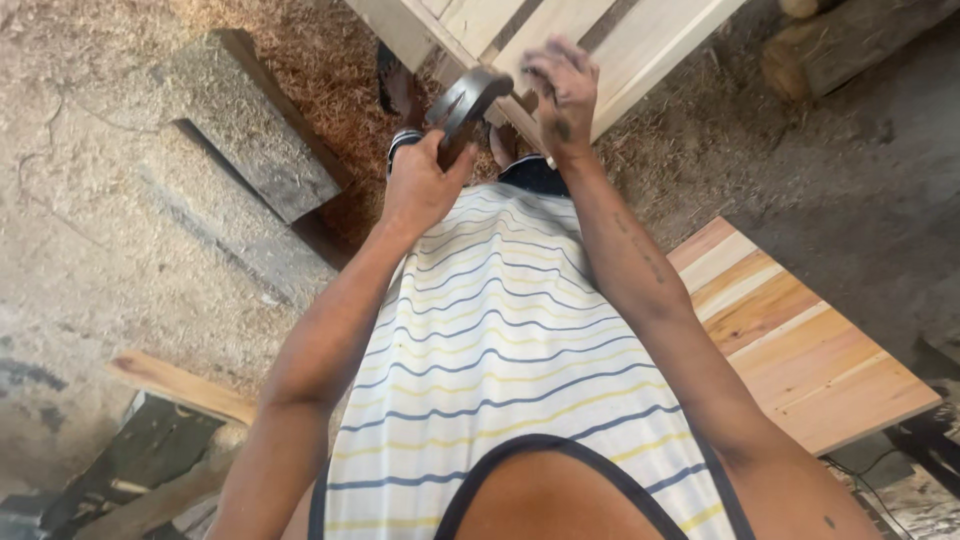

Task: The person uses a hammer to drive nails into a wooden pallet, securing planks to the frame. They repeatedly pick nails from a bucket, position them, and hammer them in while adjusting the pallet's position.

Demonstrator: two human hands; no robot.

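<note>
Both hands work at the frame (600, 50) edge: left hand (420, 185) grips a hammer (470, 100), right hand (562, 90) presses fingertips down; nailing seems unfinished.

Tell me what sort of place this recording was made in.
Most likely a rough woodworking shop or yard. Sawdust and shavings cover the ground, a panel of joined boards lies to one side, and the left hand holds a claw hammer while the right hand rests on pale wooden slats.

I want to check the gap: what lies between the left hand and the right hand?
In the head view, the curved grey metal hammer head lies between left hand and right hand.
</note>
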